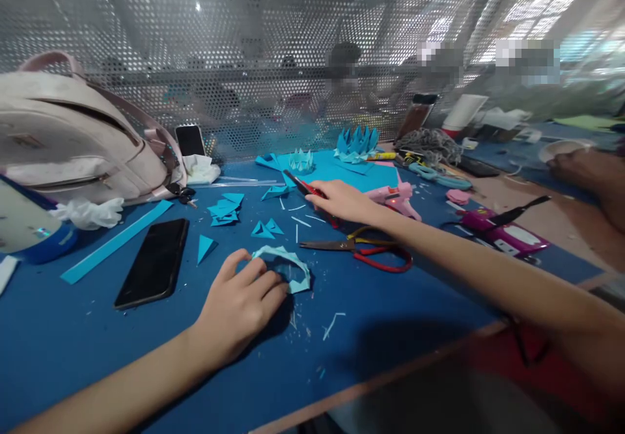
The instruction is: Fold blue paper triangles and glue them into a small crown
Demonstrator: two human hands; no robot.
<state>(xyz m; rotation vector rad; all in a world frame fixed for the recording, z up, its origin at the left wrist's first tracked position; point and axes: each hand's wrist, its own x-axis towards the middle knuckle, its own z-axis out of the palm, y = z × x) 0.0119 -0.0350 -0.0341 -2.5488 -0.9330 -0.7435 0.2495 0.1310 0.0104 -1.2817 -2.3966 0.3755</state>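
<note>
My left hand [249,294] is closed around the near side of a pale blue folded-paper ring [297,268] on the blue table. Farther off, my right hand [339,200] wraps around red-handled scissors [297,182], their dark blades pointing away to the left; my fingers hide most of the handles. Between both hands lies another pair of scissors [342,245] with red and yellow handles. Small blue folded-paper triangles [266,228] and a stack of folded blue pieces [226,209] lie beyond my left hand. Behind my right wrist rests a pink glue gun [398,198].
A black phone [153,261], a blue paper strip [117,242] and a pale backpack [73,135] occupy the left. Blue paper crowns [358,141] stand at the back by a perforated metal screen [273,50]. On the right are a purple packet [512,232] and another person's hand [581,167].
</note>
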